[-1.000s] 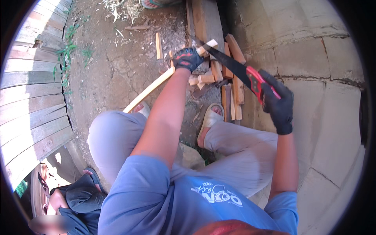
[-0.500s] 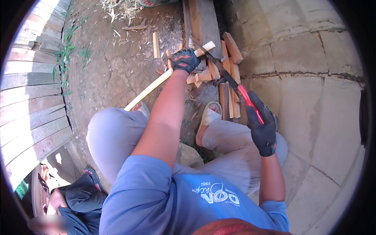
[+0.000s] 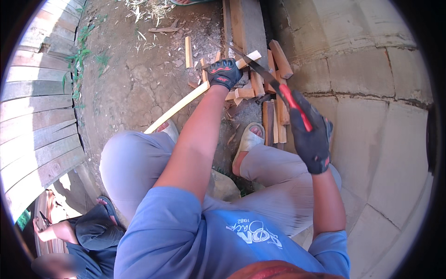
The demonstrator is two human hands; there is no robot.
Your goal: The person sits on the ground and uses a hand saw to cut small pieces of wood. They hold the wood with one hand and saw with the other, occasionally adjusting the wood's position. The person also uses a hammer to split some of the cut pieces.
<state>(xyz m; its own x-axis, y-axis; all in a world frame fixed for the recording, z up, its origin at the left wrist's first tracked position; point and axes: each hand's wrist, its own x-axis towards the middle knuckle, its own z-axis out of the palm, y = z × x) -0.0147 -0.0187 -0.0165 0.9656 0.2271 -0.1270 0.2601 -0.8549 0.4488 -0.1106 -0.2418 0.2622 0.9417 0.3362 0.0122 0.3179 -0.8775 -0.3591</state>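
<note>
Grips a pale wooden strip [image 3: 178,108] in the black-gloved left hand [image 3: 224,73], closed round it in the upper middle of the frame. Runs that strip slantwise, from beside the grey-trousered knee [image 3: 132,158] at left of centre up to a short end jutting just past the fingers. Holds a hand saw [image 3: 267,75] by its red handle [image 3: 290,101] in the black-gloved right hand [image 3: 311,132], closed on it at right of centre. Crosses the strip with the dark blade near that short end; cannot tell the depth of any cut. Shows short wooden blocks [image 3: 245,93] just below the blade, a thick timber beam [image 3: 253,30] at top middle, weathered planks [image 3: 39,114] along the left edge and a seated person [image 3: 95,232] in dark clothes at lower left.
</note>
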